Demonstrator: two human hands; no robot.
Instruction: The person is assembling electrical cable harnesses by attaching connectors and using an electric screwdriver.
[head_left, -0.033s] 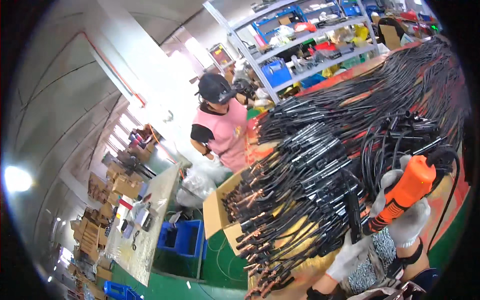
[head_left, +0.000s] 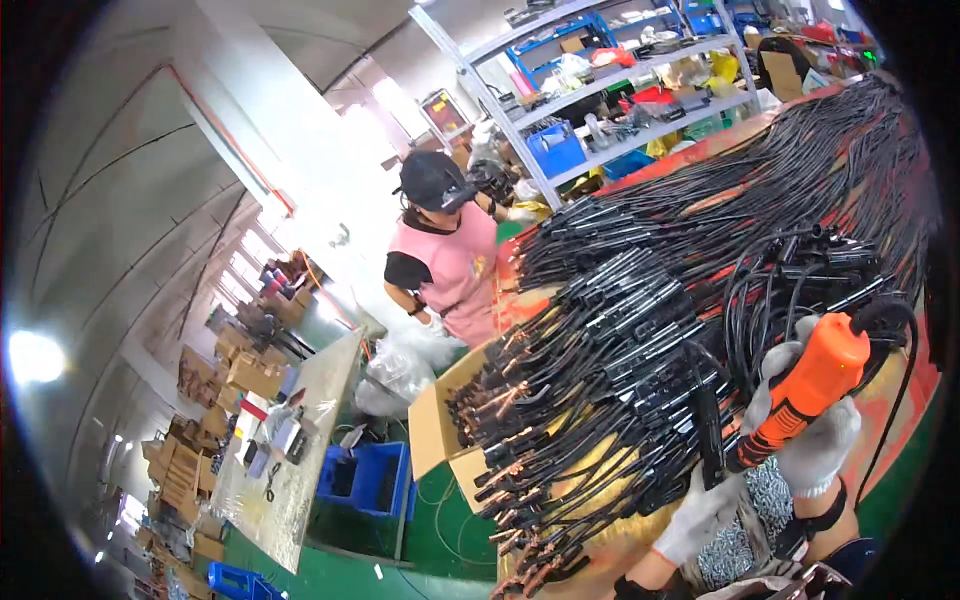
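My right hand (head_left: 822, 455), in a white knit glove, is wrapped round an orange and black power screwdriver (head_left: 818, 372). Its black cord runs from the top end down the right side. The tool's dark front end points down and left, close to a black tubular handle (head_left: 707, 425). My left hand (head_left: 700, 515), also gloved, grips the lower end of that handle, which stands nearly upright. Whether the screwdriver's tip touches the handle is hidden. Below and between my hands lie many small silver screws (head_left: 725, 560).
Black cables with bare copper ends (head_left: 510, 395) and black sleeves (head_left: 640, 300) cover the table. A cardboard box (head_left: 432, 425) stands at its left edge. A person in pink (head_left: 450, 265) stands across from me. Beyond are metal shelves (head_left: 610, 95), a side table (head_left: 290, 500) and blue crates (head_left: 365, 480).
The whole view has shifted very slightly. Both hands, the screwdriver and the black handle keep their places relative to each other.
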